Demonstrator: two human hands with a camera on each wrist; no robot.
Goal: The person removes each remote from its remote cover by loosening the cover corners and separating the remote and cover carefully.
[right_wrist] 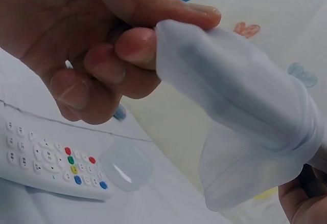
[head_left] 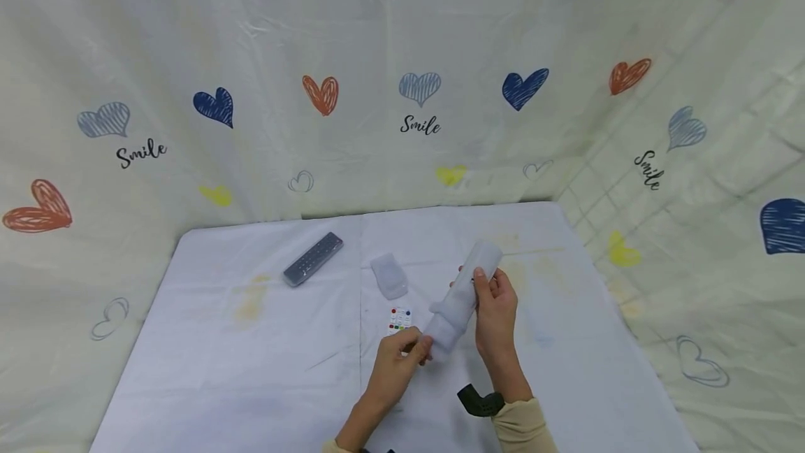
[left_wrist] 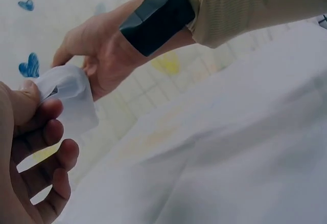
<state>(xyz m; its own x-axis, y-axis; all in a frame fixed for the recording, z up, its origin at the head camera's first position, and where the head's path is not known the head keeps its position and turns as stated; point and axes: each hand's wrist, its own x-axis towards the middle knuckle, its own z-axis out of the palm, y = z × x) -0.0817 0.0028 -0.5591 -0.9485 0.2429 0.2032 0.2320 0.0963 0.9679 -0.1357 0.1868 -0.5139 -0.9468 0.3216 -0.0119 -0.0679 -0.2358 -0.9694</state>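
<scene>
A long, pale translucent sleeve [head_left: 464, 297] is held up at a slant over the table. My right hand [head_left: 497, 317] grips it around the middle. At its lower end, my left hand [head_left: 391, 367] pinches the edge between thumb and forefinger. Through the material of the sleeve [right_wrist: 240, 75] a dark elongated shape shows in the right wrist view, and a loose fold hangs from its side. Behind the left hand lies a white remote control [right_wrist: 46, 157] with coloured buttons, largely covered by that hand in the head view.
On the white-covered table [head_left: 207, 341], a dark grey remote control [head_left: 313, 259] lies at the back left. A smaller translucent piece [head_left: 390, 276] rests between it and the sleeve. A heart-printed curtain [head_left: 365, 33] rises behind the table.
</scene>
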